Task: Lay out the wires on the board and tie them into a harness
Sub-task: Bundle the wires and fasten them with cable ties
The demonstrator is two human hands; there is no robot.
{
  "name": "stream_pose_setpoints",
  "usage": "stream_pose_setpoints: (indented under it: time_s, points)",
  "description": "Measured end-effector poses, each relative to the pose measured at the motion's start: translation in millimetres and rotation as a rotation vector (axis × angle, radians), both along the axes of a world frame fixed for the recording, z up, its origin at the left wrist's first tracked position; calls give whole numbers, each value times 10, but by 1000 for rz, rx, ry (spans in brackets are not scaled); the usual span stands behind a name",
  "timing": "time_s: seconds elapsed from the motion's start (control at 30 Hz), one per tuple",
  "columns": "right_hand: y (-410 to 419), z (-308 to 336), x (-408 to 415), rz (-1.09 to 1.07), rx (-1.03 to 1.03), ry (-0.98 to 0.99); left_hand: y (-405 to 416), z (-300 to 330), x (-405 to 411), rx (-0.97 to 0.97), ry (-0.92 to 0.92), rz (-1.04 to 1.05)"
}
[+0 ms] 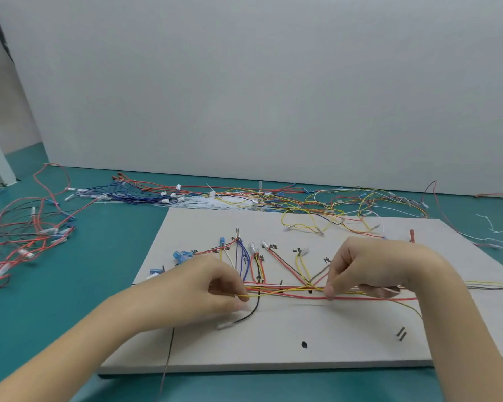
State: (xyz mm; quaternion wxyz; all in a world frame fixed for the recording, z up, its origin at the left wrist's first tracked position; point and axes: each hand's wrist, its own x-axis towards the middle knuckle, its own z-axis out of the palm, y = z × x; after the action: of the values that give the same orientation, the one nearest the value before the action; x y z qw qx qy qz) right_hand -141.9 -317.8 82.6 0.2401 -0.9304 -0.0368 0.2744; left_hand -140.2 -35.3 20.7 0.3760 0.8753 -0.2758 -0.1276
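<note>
Small handwritten black characters mark the board [302, 338] beside the wire ends, but they are too small and blurred to read. No other writing is legible.

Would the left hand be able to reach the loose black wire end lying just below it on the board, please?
Probably yes. The left hand now pinches a yellow wire in the bundle, and the black wire end lies on bare board right beneath its fingers, nothing covering it. It would likely have to release the yellow wire first.
</note>
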Motion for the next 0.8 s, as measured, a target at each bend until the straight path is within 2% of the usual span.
stream_pose_setpoints:
  time_s: [0.13,0.27,0.4,0.5,0.6,0.8]
  points:
    - [43,-95,-31,-33,-74,-9,146,31,85,51,-95,38]
    - [71,-105,-46,-110,-115,-63,268,10,160,-14,-117,91]
    - [181,-78,-87,-147,-158,-234,224,-82,153,-57,-182,125]
    - [350,-59,-74,-163,47,-406,197,-102,135,-21,-247,129]
    - [571,-69,-33,-253,341,-432,198,-111,120,8,-290,131]
    - [791,-312,116,-311,487,-304,173,-140,79,56,-374,139]
